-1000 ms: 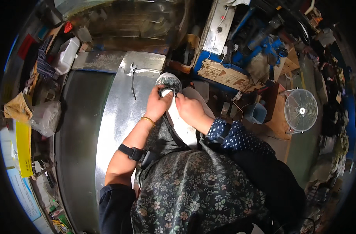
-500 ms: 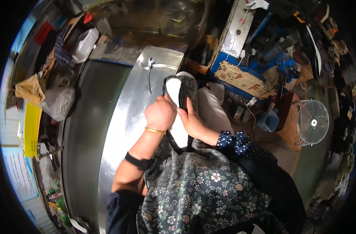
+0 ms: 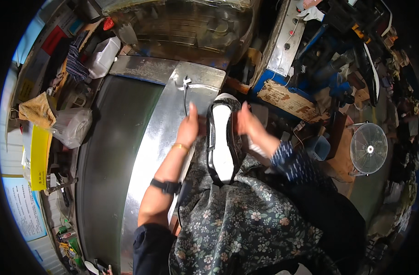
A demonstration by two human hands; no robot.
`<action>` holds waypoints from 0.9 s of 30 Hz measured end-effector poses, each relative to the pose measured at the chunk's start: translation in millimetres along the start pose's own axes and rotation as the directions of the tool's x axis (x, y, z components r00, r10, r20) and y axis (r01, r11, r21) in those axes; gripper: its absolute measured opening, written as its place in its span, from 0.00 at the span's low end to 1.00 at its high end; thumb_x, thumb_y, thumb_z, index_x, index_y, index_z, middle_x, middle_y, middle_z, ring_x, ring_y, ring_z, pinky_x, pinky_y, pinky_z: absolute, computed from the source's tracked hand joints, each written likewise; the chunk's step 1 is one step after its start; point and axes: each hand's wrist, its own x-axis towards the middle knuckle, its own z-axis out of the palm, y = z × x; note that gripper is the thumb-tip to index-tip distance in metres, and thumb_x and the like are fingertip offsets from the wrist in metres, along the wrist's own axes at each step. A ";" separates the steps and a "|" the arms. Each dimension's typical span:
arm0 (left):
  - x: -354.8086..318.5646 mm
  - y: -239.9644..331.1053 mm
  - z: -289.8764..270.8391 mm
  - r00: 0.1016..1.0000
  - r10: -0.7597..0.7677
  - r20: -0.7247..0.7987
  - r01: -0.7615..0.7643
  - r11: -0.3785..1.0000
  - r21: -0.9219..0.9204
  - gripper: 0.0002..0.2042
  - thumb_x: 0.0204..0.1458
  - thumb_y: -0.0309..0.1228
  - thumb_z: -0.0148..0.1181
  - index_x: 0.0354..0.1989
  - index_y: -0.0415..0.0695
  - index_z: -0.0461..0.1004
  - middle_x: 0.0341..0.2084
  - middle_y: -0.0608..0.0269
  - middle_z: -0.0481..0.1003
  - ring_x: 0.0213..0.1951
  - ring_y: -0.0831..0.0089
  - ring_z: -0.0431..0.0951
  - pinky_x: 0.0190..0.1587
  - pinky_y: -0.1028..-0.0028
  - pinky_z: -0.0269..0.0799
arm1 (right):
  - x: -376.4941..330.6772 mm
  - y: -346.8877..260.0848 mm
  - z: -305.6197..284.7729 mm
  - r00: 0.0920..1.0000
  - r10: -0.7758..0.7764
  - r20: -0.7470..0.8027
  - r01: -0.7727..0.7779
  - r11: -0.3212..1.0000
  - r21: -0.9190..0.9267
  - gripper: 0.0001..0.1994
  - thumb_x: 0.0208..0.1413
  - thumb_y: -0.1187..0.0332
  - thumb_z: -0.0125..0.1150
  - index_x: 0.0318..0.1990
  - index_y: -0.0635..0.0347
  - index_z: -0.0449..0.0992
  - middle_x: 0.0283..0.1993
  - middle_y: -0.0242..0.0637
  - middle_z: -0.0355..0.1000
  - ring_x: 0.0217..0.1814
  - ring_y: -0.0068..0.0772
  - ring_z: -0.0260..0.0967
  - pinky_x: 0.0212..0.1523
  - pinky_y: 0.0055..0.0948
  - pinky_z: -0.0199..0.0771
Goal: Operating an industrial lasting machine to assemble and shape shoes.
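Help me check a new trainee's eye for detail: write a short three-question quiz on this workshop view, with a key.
1. Multiple choice: what is between the left hand and the right hand?
A) a hammer
B) a shoe with a white underside facing up
C) a drinking glass

2. True or false: the gold bracelet is on the right wrist.

3. Fill in: seen from the person, the round fan stands to the ____ of both hands.

Key:
1. B, the shoe
2. False; the bracelet is on the left wrist
3. right
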 end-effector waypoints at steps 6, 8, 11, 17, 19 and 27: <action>-7.4 64.5 37.7 0.950 0.303 -0.073 -0.121 0.573 0.811 0.33 0.67 0.47 0.28 0.30 0.39 0.80 0.34 0.40 0.80 0.34 0.49 0.82 0.40 0.55 0.77 | 37.8 -54.7 59.5 0.804 -0.584 -0.114 0.151 0.386 -0.910 0.16 0.65 0.61 0.45 0.32 0.62 0.74 0.34 0.52 0.76 0.42 0.59 0.73 0.42 0.49 0.73; -16.7 74.6 32.5 0.958 0.286 -0.008 -0.113 0.403 0.908 0.24 0.66 0.43 0.37 0.32 0.41 0.78 0.34 0.46 0.81 0.31 0.49 0.82 0.37 0.54 0.77 | 37.6 -57.0 68.5 0.789 -0.605 -0.109 0.201 0.421 -0.884 0.17 0.66 0.61 0.44 0.32 0.62 0.74 0.33 0.52 0.76 0.41 0.57 0.74 0.42 0.49 0.73; -26.3 41.8 22.0 0.821 0.564 0.095 -0.294 0.274 0.916 0.21 0.65 0.45 0.43 0.45 0.39 0.75 0.38 0.45 0.80 0.34 0.47 0.81 0.38 0.53 0.77 | 71.1 -25.5 46.3 0.868 -0.485 0.103 0.493 0.824 -0.277 0.20 0.70 0.60 0.42 0.41 0.66 0.77 0.38 0.43 0.79 0.41 0.34 0.74 0.51 0.31 0.70; -126.0 -73.3 45.8 0.927 0.317 0.201 -0.272 0.936 -0.221 0.45 0.58 0.33 0.64 0.75 0.48 0.35 0.52 0.53 0.73 0.51 0.63 0.75 0.57 0.64 0.70 | 62.5 -28.6 25.9 0.911 -0.405 0.072 0.404 0.914 0.024 0.25 0.71 0.58 0.37 0.37 0.66 0.81 0.36 0.37 0.80 0.39 0.28 0.73 0.48 0.28 0.70; -123.7 -69.3 57.2 0.964 0.106 0.243 0.066 0.792 -0.606 0.51 0.54 0.25 0.66 0.75 0.51 0.28 0.58 0.58 0.66 0.55 0.66 0.71 0.59 0.63 0.68 | 72.2 -23.7 27.0 0.844 -0.531 0.074 0.536 0.834 -0.134 0.25 0.71 0.56 0.38 0.38 0.65 0.81 0.35 0.40 0.80 0.39 0.32 0.74 0.46 0.31 0.71; -113.1 -37.1 -29.5 0.948 0.318 0.015 -0.291 0.883 -0.369 0.47 0.50 0.24 0.66 0.75 0.48 0.41 0.58 0.50 0.69 0.54 0.59 0.74 0.56 0.62 0.71 | -12.0 -151.2 -136.9 0.729 -0.685 -0.007 0.524 0.564 -0.639 0.16 0.59 0.59 0.60 0.45 0.63 0.79 0.41 0.46 0.80 0.44 0.42 0.78 0.47 0.36 0.76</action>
